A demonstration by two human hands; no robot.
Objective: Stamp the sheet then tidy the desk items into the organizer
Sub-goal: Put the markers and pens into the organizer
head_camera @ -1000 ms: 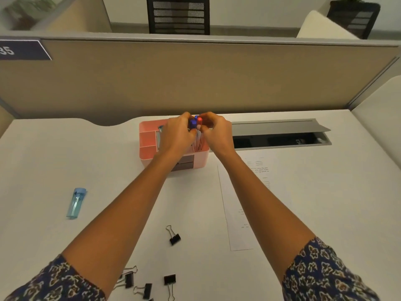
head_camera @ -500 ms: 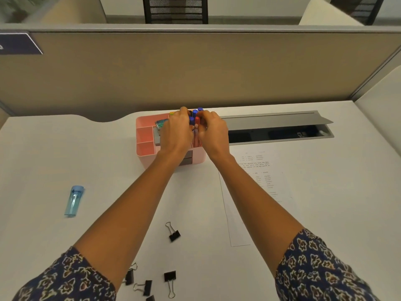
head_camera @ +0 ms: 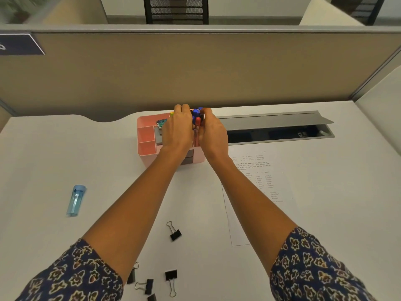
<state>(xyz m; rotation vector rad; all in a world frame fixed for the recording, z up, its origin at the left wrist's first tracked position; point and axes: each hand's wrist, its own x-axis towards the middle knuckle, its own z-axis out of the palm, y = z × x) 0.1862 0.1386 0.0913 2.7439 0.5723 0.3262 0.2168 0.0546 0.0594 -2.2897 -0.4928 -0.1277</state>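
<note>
A pink desk organizer (head_camera: 145,135) stands at the back middle of the white desk. Both hands are over its right side, closed around a bunch of pens (head_camera: 196,116) with blue and red caps that stand upright in a compartment. My left hand (head_camera: 176,129) grips them from the left, my right hand (head_camera: 211,132) from the right. The printed sheet (head_camera: 263,181) lies flat to the right of the organizer, partly under my right forearm. A stamp is not visible.
A blue lighter (head_camera: 76,199) lies at the left. One black binder clip (head_camera: 174,232) sits between my forearms, and several more binder clips (head_camera: 170,279) lie near the front edge. An open grey cable tray (head_camera: 275,127) runs behind the sheet. A beige partition (head_camera: 195,70) backs the desk.
Both hands have sunk a little with the pens into the organizer's compartment. The view has tilted slightly; the desk items have not moved.
</note>
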